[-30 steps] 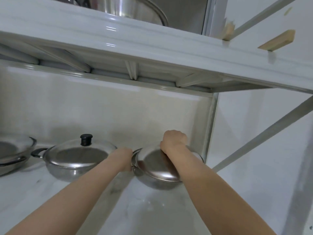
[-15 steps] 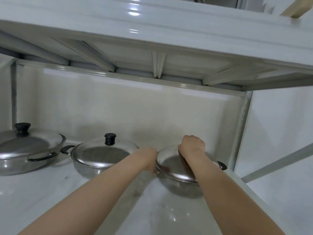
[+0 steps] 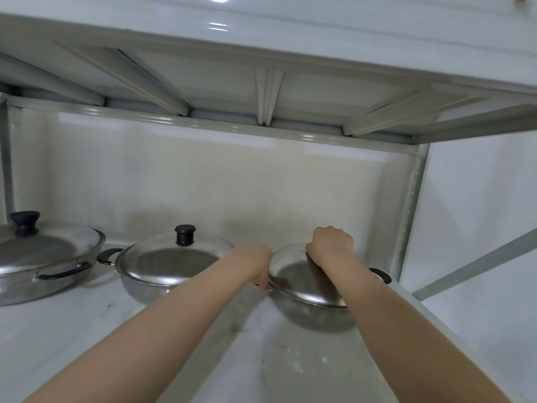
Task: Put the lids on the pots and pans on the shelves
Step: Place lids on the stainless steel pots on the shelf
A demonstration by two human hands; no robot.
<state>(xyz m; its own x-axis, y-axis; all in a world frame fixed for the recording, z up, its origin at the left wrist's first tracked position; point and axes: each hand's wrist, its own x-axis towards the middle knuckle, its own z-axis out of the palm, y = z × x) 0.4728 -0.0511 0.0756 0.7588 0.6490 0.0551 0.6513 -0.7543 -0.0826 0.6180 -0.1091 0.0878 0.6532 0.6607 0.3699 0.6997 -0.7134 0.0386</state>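
Your right hand (image 3: 331, 242) is fisted on the lid (image 3: 302, 282), knob hidden underneath, pot (image 3: 316, 315) straight below; left hand (image 3: 255, 264) pinches its near-left rim.

Bright, even, cool-white light from above. Specular glare spots on glossy upper shelf (image 3: 261, 27) top edge. Soft highlights on back wall (image 3: 203, 175) under shelf rail. Lower shelf (image 3: 72, 330) glossy; arm shadow and faint reflections toward front edge. Steel lids mirror dark patches. Wide-angle bowing at frame edges; mild softness overall.
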